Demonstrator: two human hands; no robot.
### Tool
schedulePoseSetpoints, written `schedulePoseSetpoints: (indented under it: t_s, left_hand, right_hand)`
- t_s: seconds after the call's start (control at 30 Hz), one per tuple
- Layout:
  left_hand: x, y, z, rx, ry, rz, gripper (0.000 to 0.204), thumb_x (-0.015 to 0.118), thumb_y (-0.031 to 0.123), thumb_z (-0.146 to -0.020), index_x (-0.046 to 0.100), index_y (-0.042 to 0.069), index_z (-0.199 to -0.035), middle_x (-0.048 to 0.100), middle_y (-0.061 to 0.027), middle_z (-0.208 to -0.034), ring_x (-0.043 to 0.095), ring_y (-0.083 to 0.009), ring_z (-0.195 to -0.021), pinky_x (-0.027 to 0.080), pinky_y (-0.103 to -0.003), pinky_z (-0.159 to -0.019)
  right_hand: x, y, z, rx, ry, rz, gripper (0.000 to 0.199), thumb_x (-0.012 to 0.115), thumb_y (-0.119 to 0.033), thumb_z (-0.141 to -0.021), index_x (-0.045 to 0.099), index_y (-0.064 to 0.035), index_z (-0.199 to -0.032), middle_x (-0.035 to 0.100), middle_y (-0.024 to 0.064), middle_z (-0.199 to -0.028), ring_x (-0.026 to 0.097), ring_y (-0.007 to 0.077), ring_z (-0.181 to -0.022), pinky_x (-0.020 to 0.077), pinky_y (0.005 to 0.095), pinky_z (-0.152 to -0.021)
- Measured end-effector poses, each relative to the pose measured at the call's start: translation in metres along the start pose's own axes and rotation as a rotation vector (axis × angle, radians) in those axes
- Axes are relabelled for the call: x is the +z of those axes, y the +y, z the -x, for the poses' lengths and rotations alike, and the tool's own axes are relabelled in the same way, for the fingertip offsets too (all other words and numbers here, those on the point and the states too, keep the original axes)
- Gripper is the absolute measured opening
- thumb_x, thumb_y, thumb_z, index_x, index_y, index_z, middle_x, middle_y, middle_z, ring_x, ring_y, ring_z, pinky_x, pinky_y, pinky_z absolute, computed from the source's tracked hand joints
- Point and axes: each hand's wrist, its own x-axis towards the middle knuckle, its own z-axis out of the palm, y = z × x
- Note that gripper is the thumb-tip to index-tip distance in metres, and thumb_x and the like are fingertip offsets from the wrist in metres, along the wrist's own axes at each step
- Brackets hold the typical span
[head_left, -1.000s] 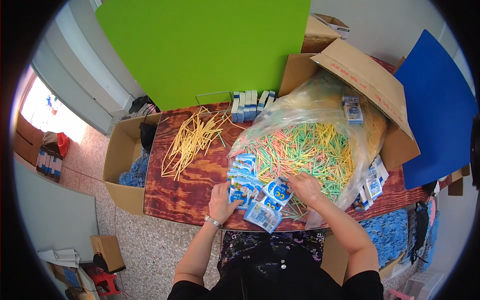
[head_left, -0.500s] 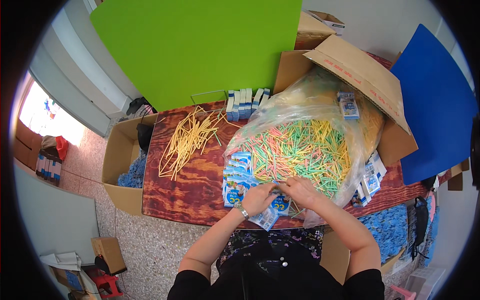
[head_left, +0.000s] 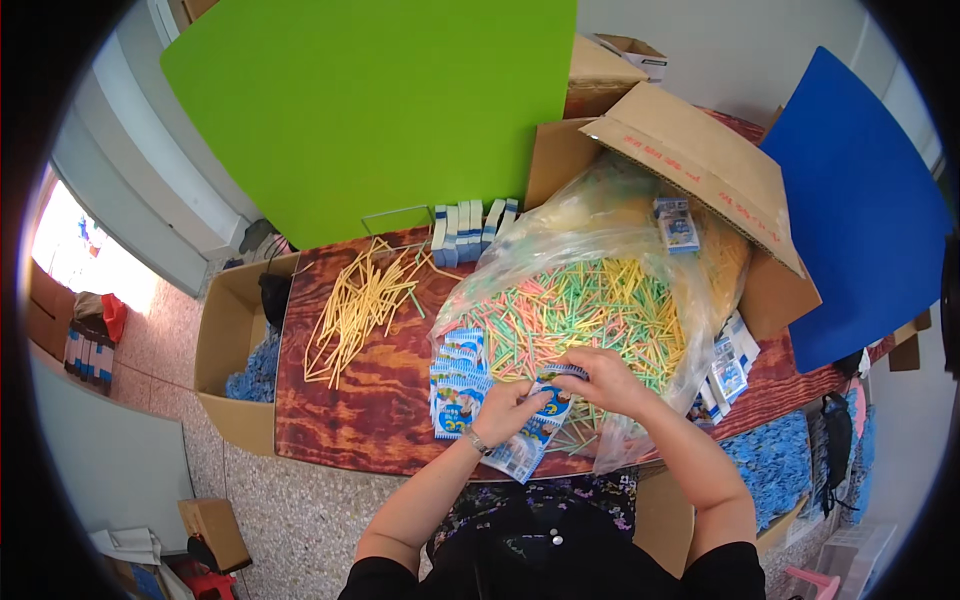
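A small blue-and-white packet (head_left: 556, 403) is held between my two hands at the near edge of the heap. My left hand (head_left: 506, 410), with a metal-band watch (head_left: 477, 440) at its wrist, grips the packet's left side. The fingers of my right hand (head_left: 610, 384) are closed on its upper right edge. Just below lies another blue-and-white packet (head_left: 524, 453), partly under my left hand. More packets (head_left: 458, 385) lie overlapped to the left. Behind my hands spreads a heap of short pink, green and yellow sticks (head_left: 580, 310) on clear plastic.
Long pale-yellow sticks (head_left: 355, 310) lie on the red-brown table (head_left: 380, 430). Blue-and-white bundles (head_left: 470, 230) stand at the back. An open cardboard box (head_left: 690, 150) tips its plastic bag (head_left: 570, 220) forward. More packets (head_left: 728, 370) lie right. Boxes with blue contents flank the table.
My right hand has lifted slightly and moved apart from my left, and more of the packet between them shows. The whole view has shifted a little.
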Motion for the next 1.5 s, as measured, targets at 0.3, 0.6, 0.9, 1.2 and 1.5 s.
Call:
schedulePoseSetpoints:
  t_s: [0.3, 0.6, 0.9, 1.2, 1.5]
  left_hand:
    - [-0.004, 0.004, -0.009, -0.171, 0.11, 0.224, 0.018, 0.074, 0.017, -0.084, 0.068, 0.001, -0.078, 0.057, 0.005, -0.062, 0.044, -0.0007, -0.056, 0.034, -0.021, -0.046]
    - [-0.006, -0.015, -0.01, -0.176, 0.194, 0.225, 0.025, 0.078, 0.02, -0.08, 0.061, 0.004, -0.07, 0.055, 0.0056, -0.063, 0.044, -0.0014, -0.058, 0.036, -0.02, -0.05]
    - [-0.018, -0.017, 0.002, -0.235, 0.229, 0.263, 0.021, 0.076, 0.017, -0.082, 0.063, 0.003, -0.073, 0.056, 0.0054, -0.062, 0.044, -0.0001, -0.055, 0.035, -0.019, -0.047]
    - [-0.016, 0.001, 0.001, -0.173, 0.247, 0.24, 0.019, 0.076, 0.017, -0.082, 0.067, 0.0, -0.083, 0.06, 0.0041, -0.065, 0.049, -0.0006, -0.057, 0.04, -0.021, -0.049]
    - [-0.006, 0.026, -0.002, 0.003, 0.42, 0.004, 0.022, 0.08, 0.017, -0.076, 0.064, 0.001, -0.078, 0.062, -0.0041, -0.067, 0.054, -0.0093, -0.059, 0.044, -0.026, -0.054]
  right_hand:
    - [-0.01, 0.001, -0.026, 0.0, -0.15, -0.039, 0.025, 0.068, -0.022, -0.083, 0.067, -0.0053, -0.102, 0.067, 0.0165, -0.083, 0.065, 0.0341, -0.076, 0.0515, 0.04, -0.065]
    - [-0.019, 0.154, -0.123, 0.428, 0.212, 0.512, 0.026, 0.06, -0.014, -0.086, 0.067, -0.0057, -0.109, 0.069, 0.0162, -0.104, 0.066, 0.0345, -0.095, 0.0525, 0.0437, -0.084]
    - [0.003, 0.145, -0.163, 0.64, 0.329, 0.553, 0.045, 0.054, -0.032, -0.088, 0.059, -0.0099, -0.127, 0.054, 0.0178, -0.133, 0.049, 0.0367, -0.125, 0.0396, 0.0486, -0.103]
    - [-0.039, 0.129, -0.108, 0.586, -0.041, 0.456, 0.039, 0.046, -0.028, -0.093, 0.057, 0.0011, -0.116, 0.062, 0.0201, -0.117, 0.06, 0.0341, -0.108, 0.0486, 0.0477, -0.087]
    - [-0.06, 0.021, 0.0, 0.393, -0.145, -0.776, 0.02, 0.046, -0.024, -0.102, 0.051, -0.0056, -0.105, 0.057, 0.0, -0.081, 0.054, 0.0082, -0.078, 0.0463, 0.0256, -0.07]
